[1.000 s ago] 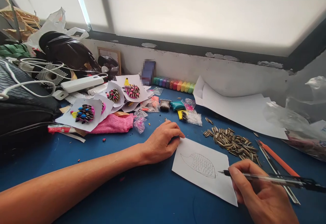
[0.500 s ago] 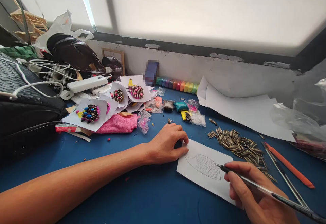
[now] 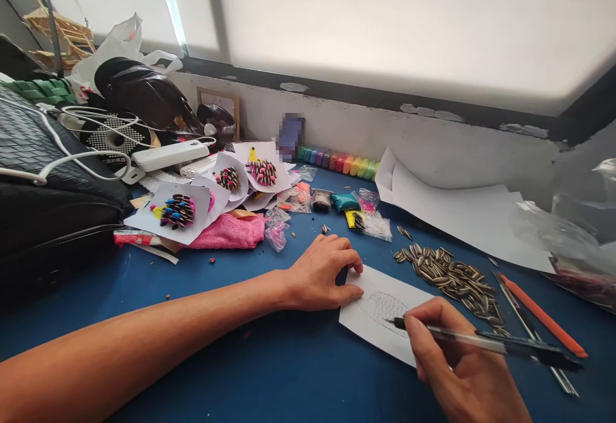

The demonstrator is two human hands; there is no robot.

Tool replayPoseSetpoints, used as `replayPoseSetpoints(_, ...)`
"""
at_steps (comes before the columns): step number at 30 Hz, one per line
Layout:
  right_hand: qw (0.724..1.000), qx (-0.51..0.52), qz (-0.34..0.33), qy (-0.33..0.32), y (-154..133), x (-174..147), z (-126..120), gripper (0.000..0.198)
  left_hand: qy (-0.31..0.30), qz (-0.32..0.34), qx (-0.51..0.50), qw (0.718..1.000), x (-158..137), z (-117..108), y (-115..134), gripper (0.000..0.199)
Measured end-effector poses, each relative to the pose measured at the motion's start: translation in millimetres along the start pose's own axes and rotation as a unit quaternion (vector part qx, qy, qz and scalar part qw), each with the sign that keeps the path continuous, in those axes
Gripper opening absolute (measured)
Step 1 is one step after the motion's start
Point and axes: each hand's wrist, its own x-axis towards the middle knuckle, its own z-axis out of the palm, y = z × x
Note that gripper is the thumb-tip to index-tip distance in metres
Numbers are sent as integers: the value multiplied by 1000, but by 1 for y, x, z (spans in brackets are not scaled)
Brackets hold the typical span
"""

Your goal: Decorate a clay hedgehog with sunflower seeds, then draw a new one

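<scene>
A small white sheet of paper (image 3: 380,345) lies on the blue table, with a rounded outline filled with short ink strokes drawn on it. My left hand (image 3: 320,273), fingers bent, holds its upper left edge down with thumb and fingertip. My right hand (image 3: 452,352) is closed around a black pen with a clear barrel (image 3: 486,341). The pen's tip is on or just over the lower part of the drawing; contact cannot be made out. Beyond the paper lies a heap of striped sunflower seeds (image 3: 447,275).
An orange stick-like tool (image 3: 541,314) lies at the right beside slim metal-looking rods. White sheets (image 3: 462,211) curl against the wall. Farther back are clay packets (image 3: 344,201) and a colourful clay row (image 3: 341,163). Seed-covered hedgehog figures (image 3: 178,211) rest on papers near a pink cloth (image 3: 231,230).
My right hand and the pen have moved left, from the drawing's right edge to its lower middle. The pen now lies flatter. My left hand stays on the paper; the view has shifted slightly.
</scene>
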Motion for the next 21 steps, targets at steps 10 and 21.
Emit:
replayPoseSetpoints(10,996,-26,-86,12,13,19,17,29,-36,124,50,990,-4,-3,-3,63)
replayPoseSetpoints(21,997,-26,-70,3,24,15,24,27,-73,146,56,985,-8,-1,-7,70)
